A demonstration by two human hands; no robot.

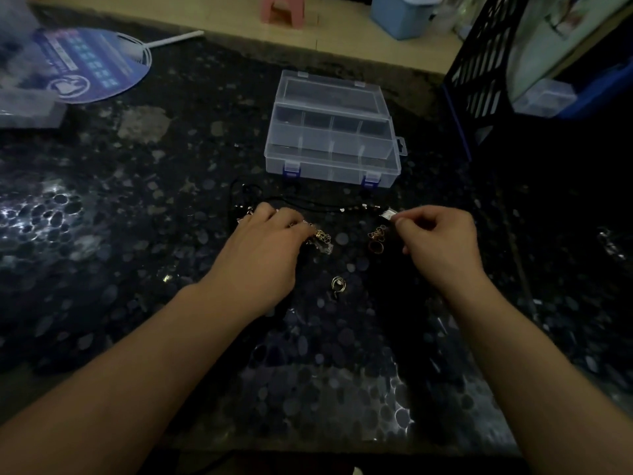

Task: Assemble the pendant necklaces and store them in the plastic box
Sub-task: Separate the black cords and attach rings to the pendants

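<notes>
A clear plastic box with dividers and blue latches stands open on the dark speckled table. Just in front of it lie black necklace cords with small metal ends. My left hand reaches down onto a gold cage pendant with a crystal, its fingertips curled at it. My right hand pinches a small silver piece between thumb and forefinger. A little pile of gold jump rings lies between my hands. A silver swirl pendant lies nearer to me.
A round blue printed fan lies at the back left beside a clear bag. A black lattice crate stands at the back right. A pink stool and a pale blue bin sit on the floor beyond the table.
</notes>
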